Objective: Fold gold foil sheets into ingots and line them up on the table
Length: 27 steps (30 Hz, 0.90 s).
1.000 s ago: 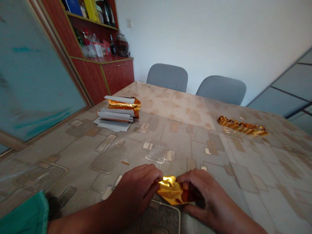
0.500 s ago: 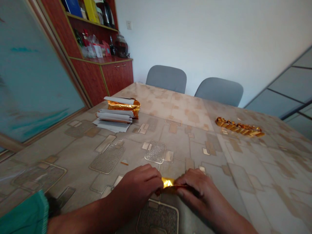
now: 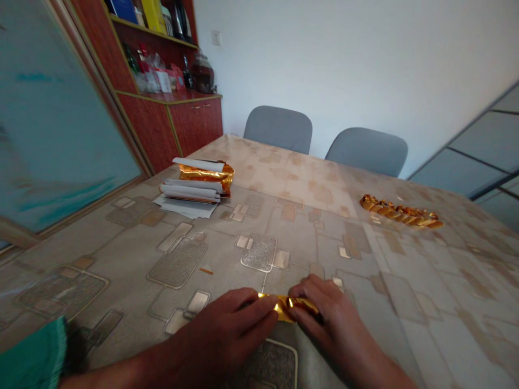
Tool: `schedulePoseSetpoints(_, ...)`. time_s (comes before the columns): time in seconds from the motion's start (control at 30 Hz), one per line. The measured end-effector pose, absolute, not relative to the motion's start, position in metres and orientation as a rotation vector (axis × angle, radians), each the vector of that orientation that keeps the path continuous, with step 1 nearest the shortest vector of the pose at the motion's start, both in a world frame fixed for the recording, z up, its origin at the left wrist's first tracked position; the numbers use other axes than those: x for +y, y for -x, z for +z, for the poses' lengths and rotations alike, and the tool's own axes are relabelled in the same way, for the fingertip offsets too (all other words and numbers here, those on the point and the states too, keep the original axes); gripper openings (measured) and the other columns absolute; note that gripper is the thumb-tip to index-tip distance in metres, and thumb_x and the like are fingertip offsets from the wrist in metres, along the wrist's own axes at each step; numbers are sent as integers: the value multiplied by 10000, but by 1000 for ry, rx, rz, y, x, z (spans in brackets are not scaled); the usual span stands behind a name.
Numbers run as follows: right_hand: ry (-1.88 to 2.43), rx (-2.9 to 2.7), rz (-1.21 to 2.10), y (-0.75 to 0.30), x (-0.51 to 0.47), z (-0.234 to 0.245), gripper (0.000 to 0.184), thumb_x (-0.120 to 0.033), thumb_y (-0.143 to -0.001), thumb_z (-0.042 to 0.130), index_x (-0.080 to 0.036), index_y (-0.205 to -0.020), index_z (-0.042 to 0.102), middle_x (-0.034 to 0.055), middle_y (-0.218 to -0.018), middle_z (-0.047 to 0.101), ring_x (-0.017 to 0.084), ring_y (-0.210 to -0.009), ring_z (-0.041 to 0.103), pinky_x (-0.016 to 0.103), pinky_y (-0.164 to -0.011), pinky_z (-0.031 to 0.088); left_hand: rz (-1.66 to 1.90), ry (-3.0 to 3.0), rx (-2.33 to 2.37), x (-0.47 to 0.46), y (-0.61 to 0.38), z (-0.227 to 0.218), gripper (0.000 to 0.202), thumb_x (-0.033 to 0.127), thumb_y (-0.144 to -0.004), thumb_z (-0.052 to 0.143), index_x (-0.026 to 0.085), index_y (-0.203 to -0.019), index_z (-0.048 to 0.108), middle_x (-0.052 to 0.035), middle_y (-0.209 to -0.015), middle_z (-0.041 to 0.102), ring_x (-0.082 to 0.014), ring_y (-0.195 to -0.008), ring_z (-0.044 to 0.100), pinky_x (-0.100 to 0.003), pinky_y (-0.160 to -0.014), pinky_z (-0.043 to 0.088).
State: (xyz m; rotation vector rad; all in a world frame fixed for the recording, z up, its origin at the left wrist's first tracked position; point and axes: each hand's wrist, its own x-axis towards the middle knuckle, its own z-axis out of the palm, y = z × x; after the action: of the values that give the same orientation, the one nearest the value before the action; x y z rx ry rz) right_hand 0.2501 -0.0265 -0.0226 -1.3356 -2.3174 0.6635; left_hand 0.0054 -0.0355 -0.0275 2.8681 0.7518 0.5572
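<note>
A small piece of shiny gold foil paper [image 3: 285, 313] lies between my two hands, low over the near part of the table. My left hand [image 3: 239, 319] presses on its left side with fingers held together, hiding that end. On the right, my right hand [image 3: 318, 302] pinches the other end between thumb and fingers, where the foil looks folded or curled. To the far right sits a row of folded gold foil pieces [image 3: 399, 212], nested against one another. A stack of gold foil paper sheets with pale backs [image 3: 190, 192] rests at the back left.
The table [image 3: 227, 243] has a patterned cover with a thin orange-brown strip [image 3: 206, 271] on it. Two grey chairs [image 3: 278, 128] stand behind the far edge. A red-brown cabinet [image 3: 194, 121] holds bottles and jars at the left, beside a glass panel [image 3: 68, 124].
My left hand has moved its fingers forward across the foil, lying flatter on it. My right hand has shifted its pinch, and the foil's right part now shows folded.
</note>
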Motion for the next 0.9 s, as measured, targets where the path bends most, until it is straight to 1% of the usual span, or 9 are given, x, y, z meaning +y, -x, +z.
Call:
schedulePoseSetpoints(0.1, 1342, -2367, 604, -249, -29, -24, 66, -191, -967, 627, -212, -904, 627, 25, -878, 653, 221, -795, 615, 329, -702, 438, 507, -2898, 749, -37, -5, -27, 421, -12, -950, 439, 99, -1344, 536, -125, -1311, 655, -222, -1059, 618, -324, -933, 554)
schedulePoseSetpoints(0.2, 1342, -2395, 517, -248, -30, -26, 66, -203, -971, 625, -218, -907, 624, 26, -872, 644, 230, -791, 616, 334, -696, 454, 458, -2911, 727, -39, -4, -26, 432, -9, -936, 467, 66, -1358, 523, -131, -1350, 636, -244, -1105, 599, -338, -966, 544)
schedulePoseSetpoints(0.33, 1318, -2406, 361, -249, -28, -32, 94, -160, -943, 650, -214, -877, 612, 21, -822, 648, 231, -736, 623, 320, -651, 456, 350, -2895, 744, -39, -3, -22, 510, -19, -915, 477, 88, -1414, 476, -106, -1401, 611, -240, -1134, 585, -337, -1002, 527)
schedulePoseSetpoints(0.43, 1302, -2381, 279, -249, -28, -36, 109, -196, -972, 612, -221, -867, 608, 18, -790, 652, 228, -696, 619, 312, -623, 441, 290, -2914, 749, -38, -4, -17, 544, -32, -902, 470, 92, -1431, 459, -99, -1430, 593, -242, -1149, 576, -336, -1011, 518)
schedulePoseSetpoints(0.53, 1288, -2360, 231, -249, -28, -38, 200, -286, -1027, 524, -230, -857, 612, 21, -771, 652, 228, -680, 615, 311, -614, 426, 260, -2927, 701, -37, -5, -11, 531, -33, -889, 476, 81, -1407, 483, -107, -1449, 577, -251, -1152, 572, -347, -1003, 516)
schedulePoseSetpoints(0.67, 1276, -2350, 157, -248, -27, -39, 357, -370, -1074, 394, -231, -817, 601, 17, -727, 647, 214, -638, 601, 304, -598, 397, 231, -2915, 704, -37, -6, -7, 571, -45, -875, 458, 85, -1431, 456, -109, -1450, 577, -244, -1108, 592, -353, -968, 529)
schedulePoseSetpoints(0.77, 1267, -2355, 102, -247, -25, -40, 418, -386, -1089, 335, -227, -801, 592, 11, -701, 646, 203, -611, 588, 305, -591, 369, 226, -2907, 706, -37, -7, -8, 574, -26, -879, 449, 92, -1440, 445, -111, -1444, 582, -247, -1098, 596, -355, -940, 542)
schedulePoseSetpoints(0.9, 1243, -2394, -71, -244, -23, -37, 487, -358, -1106, 249, -223, -772, 576, 5, -658, 616, 201, -591, 552, 338, -615, 323, 311, -2930, 702, -35, -9, -13, 503, 2, -910, 465, 80, -1406, 488, -134, -1400, 612, -263, -1073, 592, -377, -907, 561)
